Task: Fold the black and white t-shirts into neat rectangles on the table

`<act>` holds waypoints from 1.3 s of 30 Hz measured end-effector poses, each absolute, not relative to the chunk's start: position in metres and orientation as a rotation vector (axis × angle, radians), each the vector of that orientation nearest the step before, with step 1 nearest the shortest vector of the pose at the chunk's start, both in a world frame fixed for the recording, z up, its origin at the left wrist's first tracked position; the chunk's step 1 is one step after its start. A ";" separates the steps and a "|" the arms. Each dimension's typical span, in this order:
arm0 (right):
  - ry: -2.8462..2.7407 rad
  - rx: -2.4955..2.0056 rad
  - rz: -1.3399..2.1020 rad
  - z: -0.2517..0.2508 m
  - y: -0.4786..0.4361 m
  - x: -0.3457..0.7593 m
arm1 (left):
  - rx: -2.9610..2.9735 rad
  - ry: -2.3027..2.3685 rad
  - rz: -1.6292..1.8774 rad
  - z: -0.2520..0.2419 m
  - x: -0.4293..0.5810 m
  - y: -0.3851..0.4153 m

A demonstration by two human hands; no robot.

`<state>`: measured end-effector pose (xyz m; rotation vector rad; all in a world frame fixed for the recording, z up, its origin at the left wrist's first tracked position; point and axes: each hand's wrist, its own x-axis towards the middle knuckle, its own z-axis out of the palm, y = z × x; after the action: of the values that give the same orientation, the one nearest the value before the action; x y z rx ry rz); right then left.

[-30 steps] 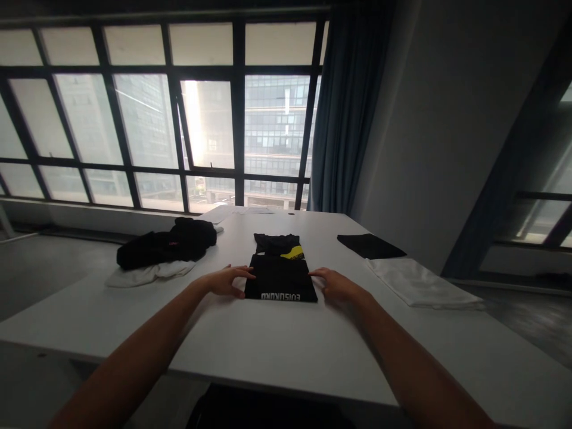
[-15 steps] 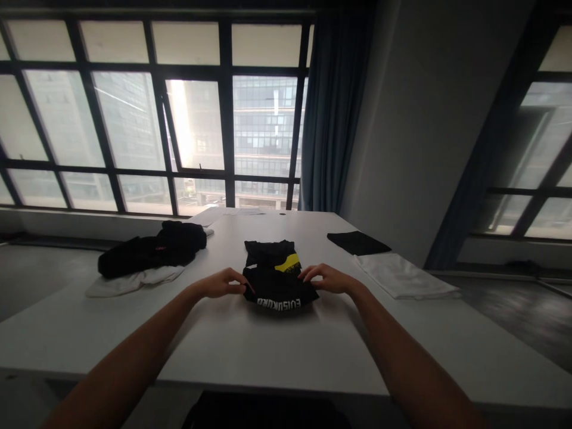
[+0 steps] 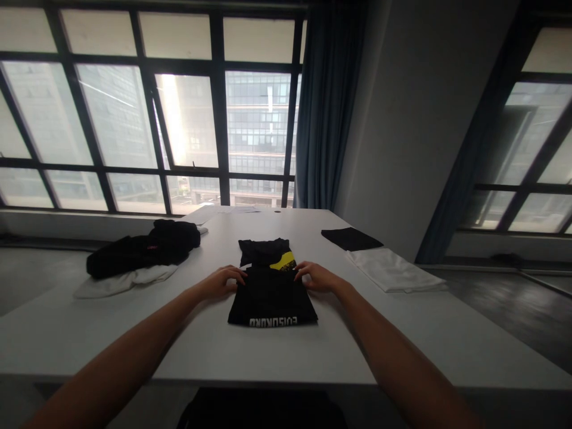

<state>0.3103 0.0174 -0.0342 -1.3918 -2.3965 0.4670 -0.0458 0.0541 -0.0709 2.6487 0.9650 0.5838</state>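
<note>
blk shirt [image 3: 270, 295]: bunched→flat | L hand [image 3: 222, 281], R hand [image 3: 315, 277]: shifted to far edge, prob. pressing

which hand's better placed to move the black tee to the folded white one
Likely right: the right hand touches the black tee on the side facing the folded white garment; the left hand is opposite.

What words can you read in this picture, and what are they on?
White block letters along the near edge of the folded black T-shirt: upside down, too blurred to read.
Dark print on its yellow patch: too small.
Reddish mark on the black clothes heap: too small.
</note>
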 end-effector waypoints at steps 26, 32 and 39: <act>-2.013 -1.539 0.498 -0.065 0.046 0.277 | 2.057 1.785 0.876 -0.041 -0.040 0.042; -2.119 -1.774 0.176 -0.062 0.030 0.259 | 2.777 1.417 0.638 -0.063 -0.007 0.033; -2.100 -1.802 0.150 -0.065 0.026 0.256 | 2.634 1.403 0.205 -0.085 -0.011 0.042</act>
<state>0.2562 0.0261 -0.0648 -1.8016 -2.1001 0.1495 -0.0108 0.0425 -0.0850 2.6340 1.4032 0.2053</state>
